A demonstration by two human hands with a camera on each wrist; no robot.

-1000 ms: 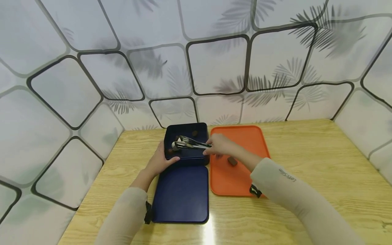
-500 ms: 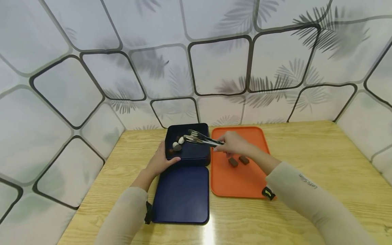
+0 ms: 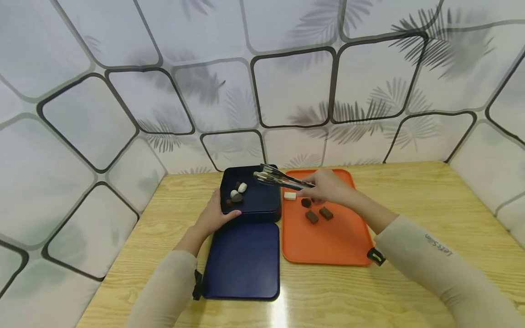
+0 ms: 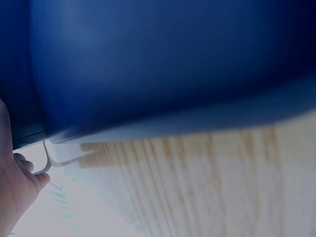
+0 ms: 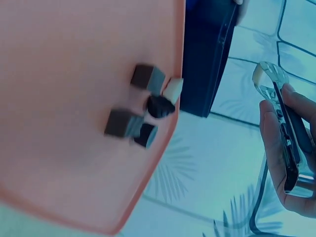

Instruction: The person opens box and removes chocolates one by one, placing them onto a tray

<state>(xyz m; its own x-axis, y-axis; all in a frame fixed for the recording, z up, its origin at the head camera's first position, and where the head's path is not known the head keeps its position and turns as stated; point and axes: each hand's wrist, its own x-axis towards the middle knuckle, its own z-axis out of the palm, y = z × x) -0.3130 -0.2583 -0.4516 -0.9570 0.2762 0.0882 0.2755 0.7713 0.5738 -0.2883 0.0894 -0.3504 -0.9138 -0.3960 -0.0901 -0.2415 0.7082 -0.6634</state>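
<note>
My left hand (image 3: 213, 212) grips the near left corner of a navy box (image 3: 262, 204), thumb on the front wall and fingers along the left side. Several small white and dark brown pieces, like chocolates (image 3: 236, 197), lie in the box's left half. My right hand (image 3: 326, 186) holds metal tongs (image 3: 283, 178), which also show in the right wrist view. The tongs' tips stand apart over the box's right side. Below that hand, an orange tray (image 3: 324, 246) carries several brown chocolate-like blocks (image 3: 326, 213) and a white one (image 3: 290, 196).
A flat navy lid (image 3: 244, 264) lies directly in front of the box. The wooden table (image 3: 418, 218) extends to the right of the tray. Patterned fabric walls (image 3: 295, 91) rise behind the table and at both sides.
My right hand has moved right and slightly up with the tongs, whose tips have left the white pieces in the box. More pieces on the tray are uncovered. My left hand stays put.
</note>
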